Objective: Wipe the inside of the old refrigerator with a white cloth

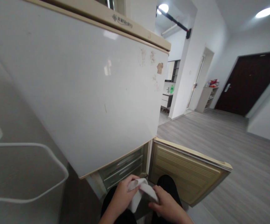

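Observation:
A white cloth [137,199] is held up between my two hands, low in the view and above my dark-trousered knees. My left hand [125,190] grips its left side, with the fingers closed on the bunched fabric. On the other side my right hand [164,200] pinches the cloth's right end between thumb and fingers. Just beyond my hands is the open lower compartment [123,166] of a fridge, with drawer fronts or shelves inside. Its lower door [188,171] stands swung out to the right, showing a yellowed inner panel.
The fridge's large white upper door [90,87] is shut, with brown stains near its right edge. A white cable [32,144] loops at the left. Grey wood-look floor [207,130] runs to a dark door [247,84]. A low shelf [206,98] stands by the far wall.

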Demonstrator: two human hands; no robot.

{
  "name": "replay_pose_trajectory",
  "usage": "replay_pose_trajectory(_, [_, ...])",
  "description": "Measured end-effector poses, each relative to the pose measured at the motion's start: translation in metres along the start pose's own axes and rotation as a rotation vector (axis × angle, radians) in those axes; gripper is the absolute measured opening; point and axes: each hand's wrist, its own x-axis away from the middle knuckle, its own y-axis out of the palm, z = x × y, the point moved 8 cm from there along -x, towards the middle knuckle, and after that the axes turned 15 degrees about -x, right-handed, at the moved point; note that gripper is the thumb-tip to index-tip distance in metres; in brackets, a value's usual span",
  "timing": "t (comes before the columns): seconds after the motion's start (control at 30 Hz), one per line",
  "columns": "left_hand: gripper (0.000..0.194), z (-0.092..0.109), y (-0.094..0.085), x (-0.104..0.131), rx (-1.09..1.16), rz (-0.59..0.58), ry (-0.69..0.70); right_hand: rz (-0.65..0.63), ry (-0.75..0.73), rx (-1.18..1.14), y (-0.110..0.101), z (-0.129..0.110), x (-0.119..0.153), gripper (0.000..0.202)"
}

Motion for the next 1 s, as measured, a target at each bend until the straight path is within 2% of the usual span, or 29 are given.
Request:
replay_pose_trajectory(0.07, [0.019, 0.002, 0.003, 0.003, -0.079, -0.042, -0.020, -0.026, -0.057, -0.031, 0.004, -0.007, 0.001, 0.079])
replay_pose_trajectory(0.1, [0.018, 0.005, 0.007, 0.005, -0.111, -0.083, -0.018, -0.045, -0.099, -0.077, 0.008, -0.013, 0.002, 0.090])
replay_pose_trajectory(0.13, [0.020, 0.009, 0.011, 0.008, -0.141, -0.124, -0.012, -0.069, -0.142, -0.126, 0.012, -0.020, 0.002, 0.092])
replay_pose_trajectory(0.2, [0.027, 0.015, 0.017, 0.013, -0.192, -0.189, 0.007, -0.109, -0.199, -0.201, 0.019, -0.032, 0.002, 0.073])
replay_pose_trajectory(0.27, [0.029, 0.018, 0.018, 0.015, -0.215, -0.215, 0.021, -0.111, -0.215, -0.209, 0.024, -0.039, 0.000, 0.044])
replay_pose_trajectory(0.33, [0.032, 0.013, 0.016, 0.015, -0.220, -0.209, 0.014, -0.091, -0.210, -0.160, 0.025, -0.040, -0.002, 0.021])
replay_pose_trajectory(0.4, [0.033, 0.004, 0.012, 0.014, -0.226, -0.198, -0.006, -0.066, -0.207, -0.121, 0.024, -0.039, -0.003, 0.010])
replay_pose_trajectory(0.53, [0.024, -0.008, 0.007, 0.013, -0.242, -0.193, -0.041, -0.049, -0.196, -0.143, 0.016, -0.034, -0.001, 0.023])
replay_pose_trajectory(0.63, [0.019, -0.010, 0.009, 0.013, -0.180, -0.189, -0.073, -0.020, -0.182, -0.202, 0.008, -0.032, 0.000, 0.030])
replay_pose_trajectory(0.83, [0.029, -0.004, 0.012, 0.005, 0.014, -0.157, -0.034, 0.021, -0.196, -0.352, -0.002, -0.029, -0.002, 0.041])
replay_pose_trajectory(0.9, [0.031, -0.004, 0.010, 0.002, -0.030, -0.104, -0.038, -0.019, -0.174, -0.399, 0.001, -0.026, -0.002, 0.040])
replay_pose_trajectory(1.0, [0.032, 0.001, 0.010, 0.000, -0.137, -0.052, -0.036, -0.207, -0.123, -0.620, 0.020, -0.020, 0.000, 0.042])
